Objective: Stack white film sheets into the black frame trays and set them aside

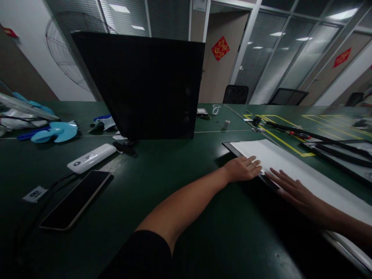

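Left hand (243, 169) bends over white board (318, 184) edge, grip unclear; right hand (296, 193) outstretched.

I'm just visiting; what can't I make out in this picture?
- Head view: near end of the white panel, cut off by the right edge.
- Head view: the panel's underside, hidden by its top face.
- Head view: the table behind the black monitor, hidden by it.
- Head view: items at the table's far right, blurred.

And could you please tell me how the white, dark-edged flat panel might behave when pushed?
The white, dark-edged flat panel looks fairly stiff, since its outline runs straight. Being broad and flat, it would probably slide rather than roll.
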